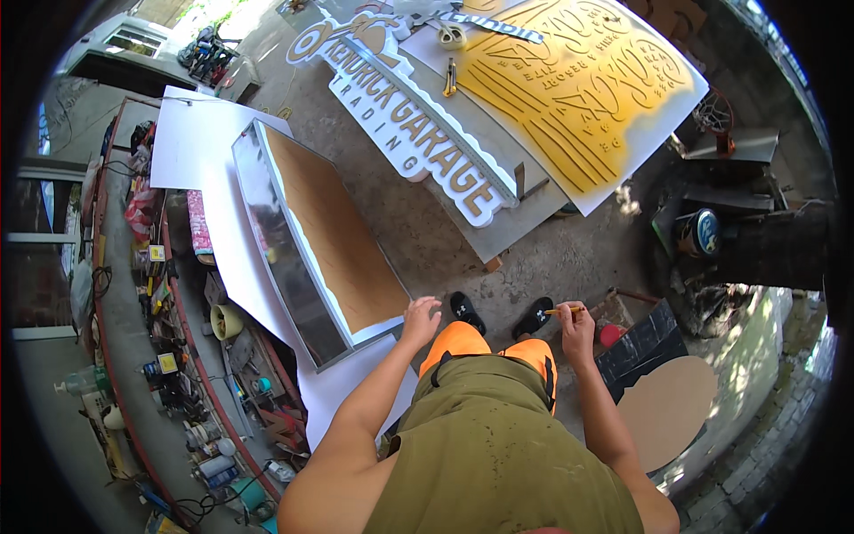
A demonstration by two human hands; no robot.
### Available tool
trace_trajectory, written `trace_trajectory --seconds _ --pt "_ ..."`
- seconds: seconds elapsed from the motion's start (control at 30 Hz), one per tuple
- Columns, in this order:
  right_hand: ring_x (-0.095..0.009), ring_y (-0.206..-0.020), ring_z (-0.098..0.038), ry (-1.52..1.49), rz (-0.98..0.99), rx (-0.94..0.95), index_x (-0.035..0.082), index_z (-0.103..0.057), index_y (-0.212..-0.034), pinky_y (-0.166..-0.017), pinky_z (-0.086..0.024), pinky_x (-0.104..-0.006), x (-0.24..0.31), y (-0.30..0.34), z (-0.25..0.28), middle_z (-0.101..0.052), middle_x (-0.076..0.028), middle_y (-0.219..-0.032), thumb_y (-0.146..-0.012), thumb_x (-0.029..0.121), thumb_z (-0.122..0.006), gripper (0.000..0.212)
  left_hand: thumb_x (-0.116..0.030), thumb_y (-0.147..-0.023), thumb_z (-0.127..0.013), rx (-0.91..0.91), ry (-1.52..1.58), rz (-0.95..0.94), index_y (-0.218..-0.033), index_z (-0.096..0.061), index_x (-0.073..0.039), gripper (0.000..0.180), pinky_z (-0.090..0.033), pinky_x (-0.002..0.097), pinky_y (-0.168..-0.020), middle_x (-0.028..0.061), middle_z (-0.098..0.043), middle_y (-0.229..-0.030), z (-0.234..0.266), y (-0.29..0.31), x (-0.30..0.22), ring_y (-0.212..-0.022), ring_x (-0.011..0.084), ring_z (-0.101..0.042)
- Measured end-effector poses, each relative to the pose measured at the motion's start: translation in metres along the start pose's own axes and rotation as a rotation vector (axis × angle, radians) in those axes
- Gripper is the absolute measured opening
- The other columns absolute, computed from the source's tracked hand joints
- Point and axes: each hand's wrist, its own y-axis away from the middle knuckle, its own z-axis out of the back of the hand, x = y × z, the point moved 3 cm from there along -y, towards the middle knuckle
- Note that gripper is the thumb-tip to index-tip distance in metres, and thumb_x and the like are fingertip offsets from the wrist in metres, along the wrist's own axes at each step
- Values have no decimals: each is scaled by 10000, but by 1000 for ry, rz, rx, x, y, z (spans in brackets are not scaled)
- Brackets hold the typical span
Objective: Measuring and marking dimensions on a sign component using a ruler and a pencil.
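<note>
My right hand (579,331) is closed around a thin yellow pencil (564,310), held out in front of my right thigh. My left hand (422,320) hangs with its fingers apart and nothing in it, next to the near corner of a shallow metal-framed box (298,249). A brown board (342,245) with a white edge lies inside that frame. Ahead stands a low table with a white sign (418,133) bearing raised brown letters. Along the sign runs a long metal ruler (445,116). A yellow utility knife (450,78) and a tape roll (451,36) lie beyond it.
At the far right of the table is a sheet sprayed yellow (569,89) with cut lettering. Left, a rack (178,303) is crowded with tools and cans. White sheets (200,147) lie under the framed box. A brown oval board (667,409) and a paint can (698,233) are on my right.
</note>
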Motion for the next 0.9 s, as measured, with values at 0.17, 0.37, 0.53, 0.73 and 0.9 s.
trace_trajectory --seconds 0.17,0.37,0.53,0.73,0.9 --pt "-109 -724 -543 123 273 68 7 -630 -957 -666 -451 -256 66 -68 -27 -591 -30 -914 -1071 202 -541 243 -273 -890 -728 125 233 479 -1138 -760 -114 296 -559 404 -886 126 -750 -1024 -48 101 161 -955 318 -713" --pt "-95 -738 -551 179 253 28 4 -668 -987 -653 -475 -286 134 -80 -86 -607 -40 -854 -1060 186 -551 228 -205 -949 -701 98 612 668 -1179 -738 -70 269 -546 292 -761 42 -746 -946 -32 119 198 -819 128 -673" --pt "-171 -741 -635 452 194 154 12 -686 -1050 -680 -509 -347 137 -64 -161 -658 -104 -825 -1017 171 -602 183 -173 -965 -678 95 746 557 -1220 -707 -37 290 -531 274 -743 17 -723 -931 0 84 213 -771 105 -640" --pt "-417 -904 -644 633 374 321 31 -686 -1032 -772 -516 -470 138 -32 -252 -664 -162 -967 -957 183 -655 172 -188 -973 -670 -36 777 515 -1247 -671 -16 324 -518 264 -740 21 -691 -932 56 54 267 -801 106 -632" --pt "-387 -918 -654 655 364 322 44 -694 -1025 -793 -526 -462 146 -56 -285 -655 -143 -965 -938 176 -665 161 -158 -980 -657 -45 816 512 -1192 -701 -27 252 -546 278 -761 28 -702 -946 100 18 270 -788 108 -640"
